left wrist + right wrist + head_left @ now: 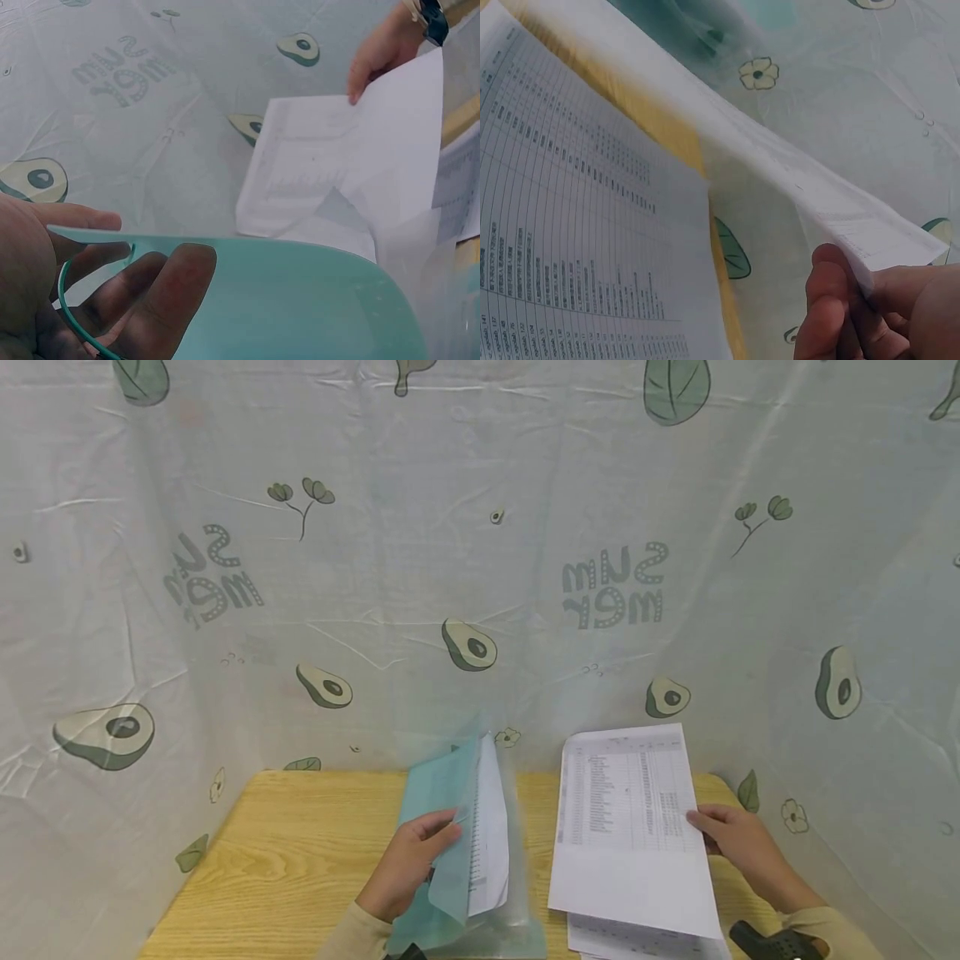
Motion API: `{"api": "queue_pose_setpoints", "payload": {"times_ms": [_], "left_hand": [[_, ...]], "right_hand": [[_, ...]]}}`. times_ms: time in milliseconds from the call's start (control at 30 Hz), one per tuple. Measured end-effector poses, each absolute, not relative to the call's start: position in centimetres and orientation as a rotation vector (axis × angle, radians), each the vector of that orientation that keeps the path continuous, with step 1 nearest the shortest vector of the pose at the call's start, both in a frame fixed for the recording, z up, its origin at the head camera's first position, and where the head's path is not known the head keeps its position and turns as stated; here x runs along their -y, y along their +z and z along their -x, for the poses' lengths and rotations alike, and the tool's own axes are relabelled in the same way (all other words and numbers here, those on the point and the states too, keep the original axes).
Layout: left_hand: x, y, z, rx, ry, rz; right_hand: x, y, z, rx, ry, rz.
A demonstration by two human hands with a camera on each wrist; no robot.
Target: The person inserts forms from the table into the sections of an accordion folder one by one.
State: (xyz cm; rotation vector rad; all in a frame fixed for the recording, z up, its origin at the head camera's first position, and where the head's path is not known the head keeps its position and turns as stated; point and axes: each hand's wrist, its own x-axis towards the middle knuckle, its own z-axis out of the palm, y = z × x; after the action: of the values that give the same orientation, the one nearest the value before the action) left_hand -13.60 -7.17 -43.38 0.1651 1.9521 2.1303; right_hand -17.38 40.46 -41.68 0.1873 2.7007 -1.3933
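A teal translucent file folder [433,781] stands partly spread on the table, white papers [491,835] showing inside it. My left hand [411,864] holds the folder's front cover by its edge, and in the left wrist view the fingers [169,292] lie around that teal cover [300,292]. On the right, my right hand [738,843] pinches the right edge of a white sheet printed with a table [630,877], raised and tilted. Below it lie more printed papers [637,935], partly covered by the lifted sheet. The right wrist view shows the thumb and fingers [829,300] gripping the sheet's edge.
The wooden table [300,852] ends at a hanging pale curtain [420,568] with avocado prints, which encloses the back and both sides. Dark straps sit at both wrists, the right wristband [772,939] more visible.
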Motion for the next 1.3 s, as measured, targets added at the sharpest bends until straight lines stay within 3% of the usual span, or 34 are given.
{"api": "queue_pose_setpoints", "payload": {"times_ms": [1300], "left_hand": [[6.8, -43.2, 13.5, -1.987, 2.115, -0.128]], "right_hand": [[-37.5, -40.2, 16.8, -2.678, -1.555, -0.218]]}}
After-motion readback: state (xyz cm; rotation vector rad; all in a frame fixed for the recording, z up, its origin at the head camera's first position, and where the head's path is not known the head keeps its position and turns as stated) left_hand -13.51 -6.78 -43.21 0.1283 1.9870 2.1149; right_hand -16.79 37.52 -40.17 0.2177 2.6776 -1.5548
